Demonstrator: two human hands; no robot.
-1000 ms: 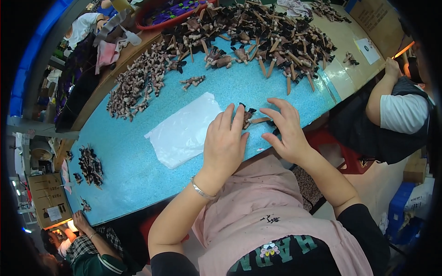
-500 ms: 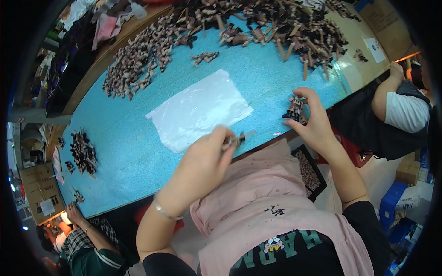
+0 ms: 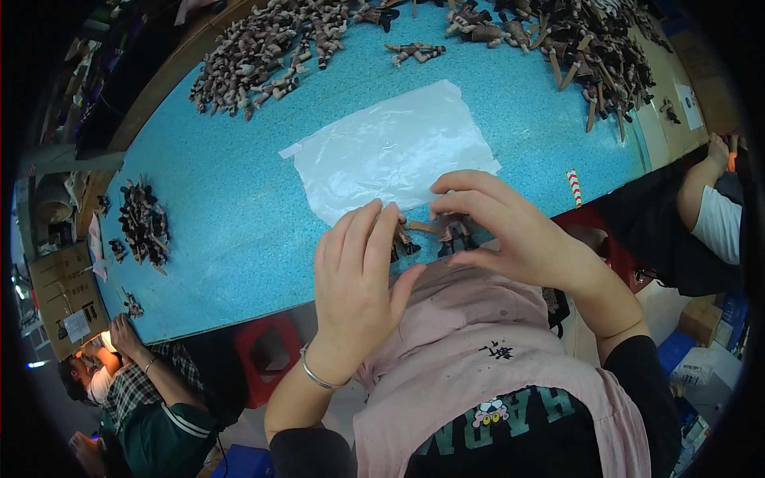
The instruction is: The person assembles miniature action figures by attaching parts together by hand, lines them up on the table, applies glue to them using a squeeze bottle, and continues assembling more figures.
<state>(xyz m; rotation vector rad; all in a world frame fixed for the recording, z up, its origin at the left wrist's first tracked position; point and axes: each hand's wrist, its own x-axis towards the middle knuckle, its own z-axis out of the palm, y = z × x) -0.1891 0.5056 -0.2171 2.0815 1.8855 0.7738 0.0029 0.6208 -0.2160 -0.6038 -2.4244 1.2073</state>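
My left hand (image 3: 355, 275) is in front of the near edge of a white plastic sheet (image 3: 394, 151), its fingers stretched forward and its thumb spread apart. Beside its fingers, partly hidden by them, is a small painted figurine (image 3: 407, 241) with dark boots. To its right, my right hand (image 3: 518, 231) curves fingers and thumb around a second figurine (image 3: 456, 234), whose dark boots point toward me. A short tan piece (image 3: 424, 227) shows between the two figurines; which one it belongs to I cannot tell.
A blue tabletop (image 3: 231, 215) bears heaps of figurine parts (image 3: 263, 56) and figurines (image 3: 598, 72) along the far side. A smaller pile (image 3: 143, 223) lies at left. A red-and-white striped strip (image 3: 574, 189) is near the right edge. Co-workers sit at both sides; a red stool (image 3: 267, 358) stands below.
Both hands have come together before the plastic sheet. My right hand has moved left with its figurine; my left hand's fingers have spread from their pinch. The view has shifted.
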